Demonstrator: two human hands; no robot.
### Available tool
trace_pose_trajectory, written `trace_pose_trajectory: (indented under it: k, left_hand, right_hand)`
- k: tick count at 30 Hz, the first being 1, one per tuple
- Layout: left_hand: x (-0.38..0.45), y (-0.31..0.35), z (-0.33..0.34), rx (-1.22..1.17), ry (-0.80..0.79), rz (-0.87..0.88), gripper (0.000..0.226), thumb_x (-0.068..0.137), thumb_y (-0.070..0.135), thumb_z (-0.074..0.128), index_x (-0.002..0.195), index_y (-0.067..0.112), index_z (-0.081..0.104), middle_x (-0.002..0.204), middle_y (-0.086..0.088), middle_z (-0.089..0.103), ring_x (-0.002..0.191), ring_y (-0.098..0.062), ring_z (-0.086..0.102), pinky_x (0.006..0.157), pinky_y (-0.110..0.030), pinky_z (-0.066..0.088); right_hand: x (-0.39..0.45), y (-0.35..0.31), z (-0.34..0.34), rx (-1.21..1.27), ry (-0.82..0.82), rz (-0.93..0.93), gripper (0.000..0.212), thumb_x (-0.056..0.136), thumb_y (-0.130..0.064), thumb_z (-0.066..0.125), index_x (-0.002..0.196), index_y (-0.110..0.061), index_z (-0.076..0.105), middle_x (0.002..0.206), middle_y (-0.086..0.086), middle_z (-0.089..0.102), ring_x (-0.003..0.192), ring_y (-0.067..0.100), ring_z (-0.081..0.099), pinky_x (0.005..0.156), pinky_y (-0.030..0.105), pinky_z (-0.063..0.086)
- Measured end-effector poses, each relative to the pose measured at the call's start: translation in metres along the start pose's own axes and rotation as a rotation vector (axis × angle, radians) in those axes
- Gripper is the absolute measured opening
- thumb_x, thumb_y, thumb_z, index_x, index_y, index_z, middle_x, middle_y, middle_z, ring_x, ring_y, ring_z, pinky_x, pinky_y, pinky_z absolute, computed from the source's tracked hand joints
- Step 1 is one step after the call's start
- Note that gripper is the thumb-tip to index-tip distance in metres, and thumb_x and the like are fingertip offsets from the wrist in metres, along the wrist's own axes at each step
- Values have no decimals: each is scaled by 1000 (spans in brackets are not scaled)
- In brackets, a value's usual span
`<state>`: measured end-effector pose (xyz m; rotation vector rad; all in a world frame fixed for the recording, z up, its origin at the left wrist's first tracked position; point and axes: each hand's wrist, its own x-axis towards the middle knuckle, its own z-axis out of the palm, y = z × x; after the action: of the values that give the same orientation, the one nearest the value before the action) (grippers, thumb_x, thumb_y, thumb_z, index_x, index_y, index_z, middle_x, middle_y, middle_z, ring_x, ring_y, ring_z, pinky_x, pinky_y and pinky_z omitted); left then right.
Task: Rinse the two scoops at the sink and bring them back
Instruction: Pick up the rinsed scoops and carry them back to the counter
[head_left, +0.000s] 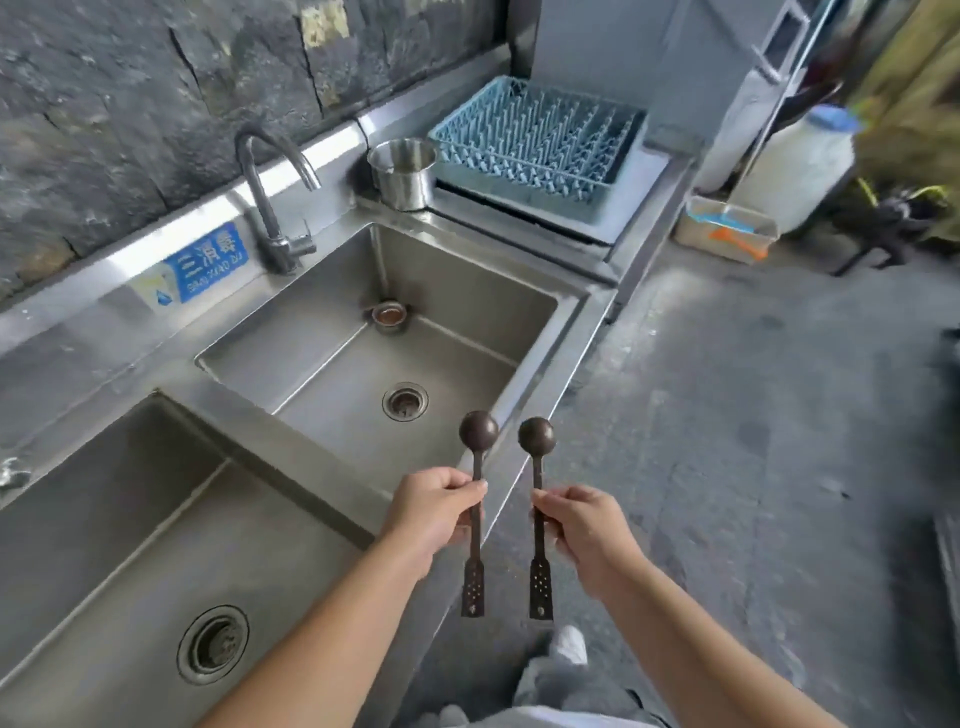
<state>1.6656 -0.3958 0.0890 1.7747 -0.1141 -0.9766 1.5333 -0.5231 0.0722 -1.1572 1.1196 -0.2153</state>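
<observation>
Left hand (435, 506) grip clenched on left scoop (477, 514); right hand (587, 535) grip clenched on right scoop (538, 514) (bowls above grips, perforated ends below), sink basin (332, 358) beyond.

Sign at the sink

We make out "三消毒" and blurred Latin letters below on the blue label (210, 264) on the steel backsplash (130, 254).

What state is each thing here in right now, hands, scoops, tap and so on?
left hand: closed on left scoop, bowl end up
right hand: closed on right scoop, bowl end up
faucet: no water visible
right basin: looks empty, drain open
metal pot: upright
blue rack: empty
</observation>
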Motion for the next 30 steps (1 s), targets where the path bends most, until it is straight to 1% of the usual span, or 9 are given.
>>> trace_pose_trajectory:
  k: [2,5,13,16,18,19,21,24,30]
  left_hand:
    - [-16,1,29,106,-81,50,12,81,19,74,72,12,70,68,-5,71,57,-14,61,55,-22,45]
    - [-41,1,78,214,-220,80,12,83,17,72,75,8,69,65,0,69,47,-2,60,42,-12,40]
    - [-119,-27,216,429,-526,181,11,82,15,74,76,6,73,64,-2,69,52,-8,59,42,-12,39]
    - [-161,-53,276,476,-658,185,12,82,10,74,70,6,71,67,-8,68,63,-16,61,64,-30,57]
    - [-196,-75,318,523,-759,178,11,81,8,74,71,4,72,70,-10,70,71,-23,63,81,-42,57]
    - [-215,-88,339,550,-807,180,11,81,9,74,71,4,73,69,-8,70,70,-22,64,80,-41,57]
    - [-256,-113,379,593,-901,191,15,81,9,75,67,8,71,62,-3,69,62,-16,64,62,-27,57]
    - [-319,-151,437,649,-1036,198,19,82,7,74,64,10,69,57,0,66,48,-5,61,39,-10,39]
    - [-425,-216,525,834,-1285,257,19,80,14,76,62,16,71,55,5,68,51,-9,63,41,-11,40]
  right_hand:
    - [-20,13,-31,47,81,-11,19,81,-13,77,66,-10,65,65,14,60,41,11,41,37,21,28]
    - [-52,34,-80,135,192,-14,20,81,-11,77,65,-10,66,59,9,61,37,6,45,36,18,32]
    - [-156,98,-209,408,462,-10,14,84,-2,72,72,-1,65,60,8,62,36,2,50,35,14,35]
    - [-208,131,-260,493,553,8,17,84,-5,72,69,-5,64,55,4,61,38,6,49,36,15,35]
    - [-246,157,-297,519,625,19,15,85,-8,72,72,-5,64,53,1,61,39,7,48,36,15,34]
    - [-266,171,-316,535,667,22,14,85,-8,72,73,-4,65,51,0,60,38,7,48,36,15,33]
    - [-306,199,-353,577,757,26,13,86,-8,72,75,-3,66,49,0,61,35,5,47,35,15,33]
    - [-365,245,-401,632,887,39,15,85,-11,72,72,-7,67,60,5,69,40,5,51,38,17,35]
    - [-471,328,-460,742,1152,94,21,84,-19,71,64,-15,70,69,12,70,47,10,50,43,21,35]
